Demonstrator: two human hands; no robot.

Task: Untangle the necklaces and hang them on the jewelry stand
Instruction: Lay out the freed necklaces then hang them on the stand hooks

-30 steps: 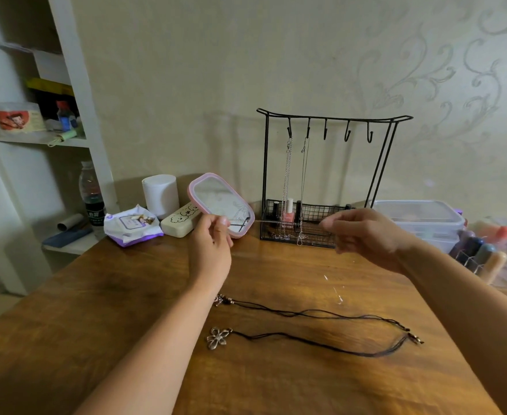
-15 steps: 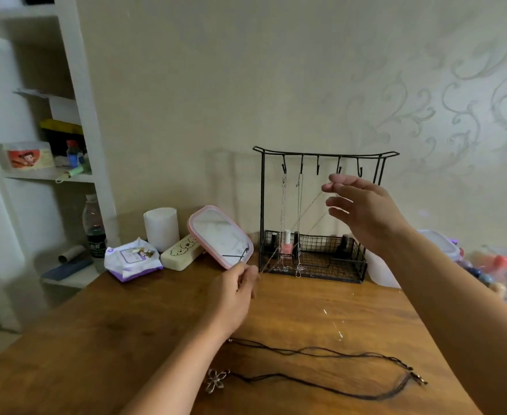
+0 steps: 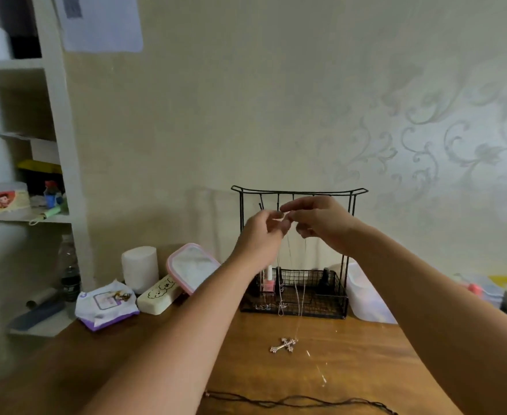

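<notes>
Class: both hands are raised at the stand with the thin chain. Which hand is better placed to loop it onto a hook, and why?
Probably the right hand: it is directly in front of the jewelry stand hooks, pinching the thin chain. The left hand sits slightly lower, to the left.

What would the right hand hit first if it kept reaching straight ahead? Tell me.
Most likely the jewelry stand: the right hand sits just before its hooks, pinching a thin chain. Depth is unclear from this single view.

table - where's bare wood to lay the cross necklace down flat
Bare wood lies right of the cross pendant, between the jewelry stand and the black cord necklace, and between the forearms. The back edge is crowded: wipes pack, white case, pink mirror.
</notes>
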